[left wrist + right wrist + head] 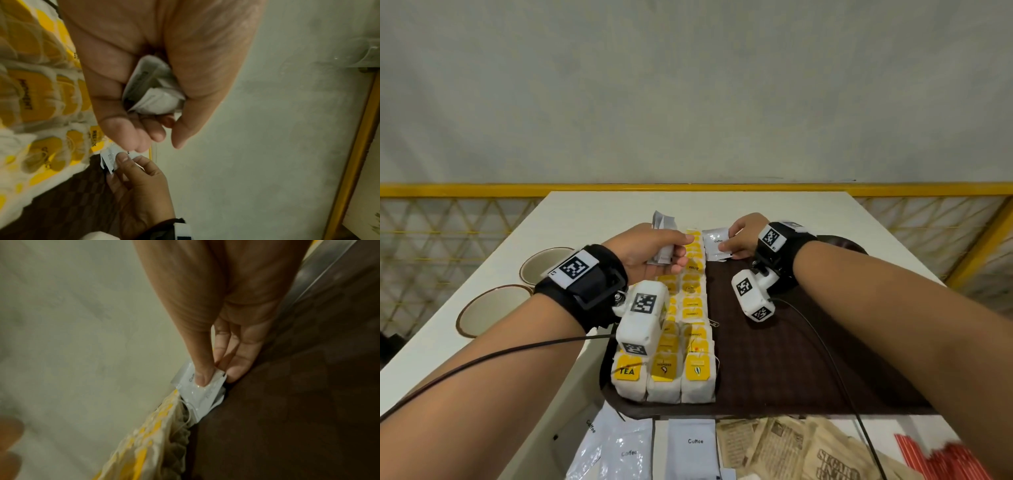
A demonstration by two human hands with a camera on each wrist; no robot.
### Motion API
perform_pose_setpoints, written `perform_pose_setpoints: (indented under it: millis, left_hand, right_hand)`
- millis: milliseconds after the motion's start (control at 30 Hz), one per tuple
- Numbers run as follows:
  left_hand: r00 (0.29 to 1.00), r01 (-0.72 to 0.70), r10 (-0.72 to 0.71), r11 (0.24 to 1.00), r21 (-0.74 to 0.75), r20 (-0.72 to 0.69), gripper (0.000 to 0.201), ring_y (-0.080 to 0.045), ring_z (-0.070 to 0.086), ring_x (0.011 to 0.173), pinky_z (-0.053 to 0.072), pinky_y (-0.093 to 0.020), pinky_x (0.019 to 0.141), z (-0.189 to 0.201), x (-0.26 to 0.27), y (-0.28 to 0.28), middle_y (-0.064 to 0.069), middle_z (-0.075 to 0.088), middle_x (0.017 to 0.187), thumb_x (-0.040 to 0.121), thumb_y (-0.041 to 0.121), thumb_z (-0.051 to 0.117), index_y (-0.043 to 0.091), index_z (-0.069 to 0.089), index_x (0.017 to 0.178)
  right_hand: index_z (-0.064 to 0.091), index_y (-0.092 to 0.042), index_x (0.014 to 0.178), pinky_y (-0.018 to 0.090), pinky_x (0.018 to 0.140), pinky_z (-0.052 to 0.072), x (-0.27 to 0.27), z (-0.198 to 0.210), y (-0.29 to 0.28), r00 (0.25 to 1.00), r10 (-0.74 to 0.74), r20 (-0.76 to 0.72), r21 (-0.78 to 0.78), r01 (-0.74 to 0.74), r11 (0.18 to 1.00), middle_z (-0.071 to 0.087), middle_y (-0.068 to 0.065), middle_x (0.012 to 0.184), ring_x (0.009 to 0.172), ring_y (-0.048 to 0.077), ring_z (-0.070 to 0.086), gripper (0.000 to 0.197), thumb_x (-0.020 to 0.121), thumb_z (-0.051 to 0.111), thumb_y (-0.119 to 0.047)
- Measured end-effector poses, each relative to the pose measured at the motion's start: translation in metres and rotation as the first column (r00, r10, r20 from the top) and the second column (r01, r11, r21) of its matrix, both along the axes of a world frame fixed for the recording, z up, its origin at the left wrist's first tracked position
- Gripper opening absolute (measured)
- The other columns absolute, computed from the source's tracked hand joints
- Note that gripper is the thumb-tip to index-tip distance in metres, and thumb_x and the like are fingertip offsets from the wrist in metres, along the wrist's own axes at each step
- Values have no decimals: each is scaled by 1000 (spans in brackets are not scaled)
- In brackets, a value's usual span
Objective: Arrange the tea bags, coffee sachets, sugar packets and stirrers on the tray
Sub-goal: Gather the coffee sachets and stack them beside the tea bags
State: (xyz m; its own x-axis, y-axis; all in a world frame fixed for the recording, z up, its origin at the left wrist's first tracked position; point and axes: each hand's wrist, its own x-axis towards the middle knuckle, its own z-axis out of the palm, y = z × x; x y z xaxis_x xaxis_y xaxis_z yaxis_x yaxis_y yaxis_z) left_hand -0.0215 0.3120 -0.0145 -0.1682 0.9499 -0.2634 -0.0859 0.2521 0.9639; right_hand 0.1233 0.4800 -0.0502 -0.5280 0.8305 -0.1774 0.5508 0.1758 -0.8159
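Observation:
A dark brown tray [791, 363] lies on the white table. Rows of yellow-tagged tea bags [690, 308] fill its left side. My left hand [654, 251] hovers over the far tea bags and grips a small bunch of white coffee sachets [665, 236], also seen in the palm [152, 87]. My right hand [739, 240] pinches a white coffee sachet [717, 244] at the tray's far edge, right beside the tea bags; thumb on top, fingers behind [202, 389]. More coffee sachets [693, 448], brown sugar packets [801, 448] and red stirrers [945, 459] lie near me off the tray.
Two empty cream cups [544, 265] [489, 310] stand on the table left of the tray. A yellow rail [688, 189] and lattice fence run behind the table. The tray's right half shows bare brown surface.

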Motion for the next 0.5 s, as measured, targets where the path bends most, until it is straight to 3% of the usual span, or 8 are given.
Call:
perform_pose_setpoints:
  millis: [100, 167, 300, 500]
  left_hand:
    - [1000, -1, 1, 1000, 4, -13, 19, -17, 54, 52, 49, -21, 47, -1, 0, -2, -8, 54, 61, 89, 11, 61, 5, 54, 72]
    - [1000, -5, 5, 1000, 5, -12, 18, -17, 54, 53, 49, -21, 47, -1, 0, -4, -8, 54, 62, 89, 11, 61, 5, 54, 73]
    - [1000, -20, 20, 1000, 2, -15, 18, -17, 55, 53, 50, -21, 47, 0, -1, -5, -8, 53, 62, 90, 10, 60, 5, 55, 73]
    - [1000, -18, 18, 1000, 5, -21, 18, -17, 55, 54, 50, -21, 48, 0, 0, -7, -7, 54, 62, 90, 11, 61, 5, 55, 74]
  right_hand:
    - [64, -5, 60, 51, 83, 56, -2, -1, 3, 998, -5, 69, 12, 4, 1000, 70, 19, 75, 86, 36, 71, 24, 67, 85, -14]
    - [66, -6, 68, 47, 82, 58, -2, 0, 4, 996, -12, 92, 4, 12, 1000, 73, 16, 79, 85, 33, 72, 23, 66, 86, -17]
    - [60, -5, 83, 47, 81, 58, 1, 3, -2, 998, -21, 62, -41, 23, 999, 71, 19, 82, 78, 31, 73, 31, 67, 86, -11]
    - [62, -5, 84, 47, 79, 59, -2, 4, -6, 999, -46, 17, -17, 47, 999, 68, 17, 75, 74, 31, 72, 27, 68, 83, -2]
